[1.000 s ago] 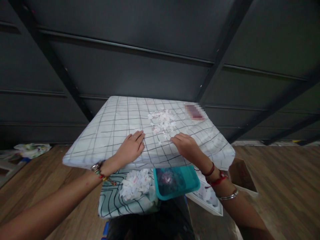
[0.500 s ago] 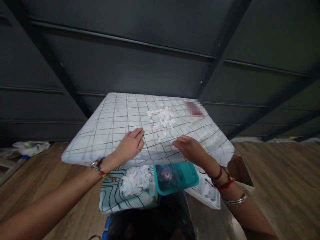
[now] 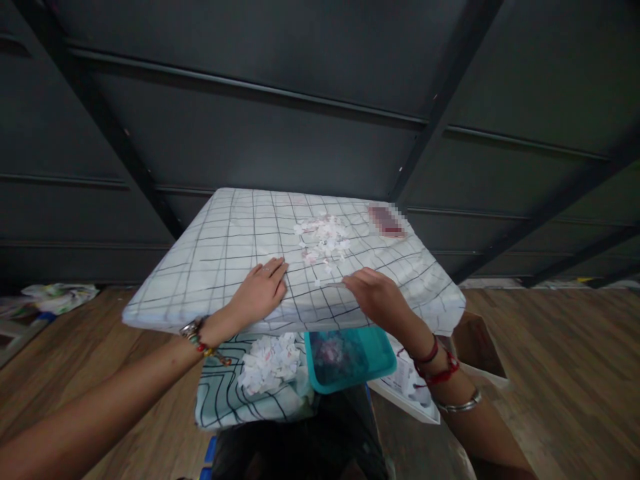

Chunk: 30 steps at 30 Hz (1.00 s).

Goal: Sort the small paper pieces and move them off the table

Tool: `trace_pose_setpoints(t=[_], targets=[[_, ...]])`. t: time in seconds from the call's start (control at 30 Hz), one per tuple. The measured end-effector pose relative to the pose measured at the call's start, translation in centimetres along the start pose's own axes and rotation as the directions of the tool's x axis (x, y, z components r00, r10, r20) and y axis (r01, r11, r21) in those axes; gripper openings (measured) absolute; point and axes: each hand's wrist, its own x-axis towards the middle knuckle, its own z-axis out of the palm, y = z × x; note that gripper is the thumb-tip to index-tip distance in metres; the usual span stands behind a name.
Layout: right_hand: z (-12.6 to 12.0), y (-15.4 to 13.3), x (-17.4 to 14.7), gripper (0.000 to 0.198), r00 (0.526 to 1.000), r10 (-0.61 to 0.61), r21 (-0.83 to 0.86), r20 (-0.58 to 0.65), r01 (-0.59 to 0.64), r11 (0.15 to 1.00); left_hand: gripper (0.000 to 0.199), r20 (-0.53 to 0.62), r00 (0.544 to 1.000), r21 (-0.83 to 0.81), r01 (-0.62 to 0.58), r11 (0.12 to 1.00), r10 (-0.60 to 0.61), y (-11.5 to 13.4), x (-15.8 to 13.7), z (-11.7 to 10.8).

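My left hand (image 3: 263, 288) lies flat on the checked white cloth (image 3: 235, 233), fingers stretched out and nothing held. Across from it, my right hand (image 3: 374, 293) is closed in a pinch just above the cloth. A thin silvery tweezers-like tool (image 3: 331, 285) sticks out leftward from its fingertips; most of it is hidden in the hand. Its tip is close to a small white scrap (image 3: 317, 283). Beyond both hands lies a loose heap of small white paper-like pieces (image 3: 325, 233), some with pinkish marks.
Below the table edge, a teal container (image 3: 385, 353) holds blurred pinkish contents. Beside it, a pile of white scraps (image 3: 273, 363) rests on a green checked cloth (image 3: 215, 400). A white box (image 3: 407, 397) and an open carton (image 3: 483, 347) stand right. A dark panelled wall (image 3: 270, 147) rises behind.
My right hand has shifted slightly left, and the thin tool now shows more plainly at its fingertips. The left hand stays in place on the cloth.
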Motion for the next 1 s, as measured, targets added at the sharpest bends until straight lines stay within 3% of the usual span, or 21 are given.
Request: trace_pose_setpoints(t=[0.13,0.5,0.63,0.77,0.93,1.0], targets=[[1.6,-0.6,2.5,0.021,1.000,0.013,-0.069,-0.018,-0.015,0.998,0.044,0.001,1.000,0.017,-0.001,1.000,0.001,0.0,-0.1,0.0],[2.7,-0.6,3.0,0.020,0.999,-0.002,-0.095,-0.037,-0.001,0.996,0.044,-0.003,1.000,0.011,-0.014,1.000,0.014,-0.2,0.0,0.3],[2.0,-1.5,2.7,0.019,1.000,0.013,-0.075,0.006,-0.013,0.997,0.044,0.011,1.000,0.026,-0.008,1.000,0.008,-0.2,-0.1,0.2],[0.7,-2.4,1.9,0.018,0.995,-0.074,-0.017,0.060,0.075,0.997,0.044,0.008,1.000,0.028,-0.007,1.000,0.007,-0.1,-0.1,0.1],[0.5,-2.7,1.8,0.019,0.998,0.036,-0.047,0.053,-0.034,0.998,0.044,0.006,1.000,0.034,-0.014,0.999,0.014,-0.1,-0.1,0.0],[0.5,-3.6,1.7,0.018,0.998,0.017,-0.041,0.067,-0.014,0.999,0.044,0.006,1.000,0.036,-0.013,0.999,0.013,-0.1,-0.1,0.0]])
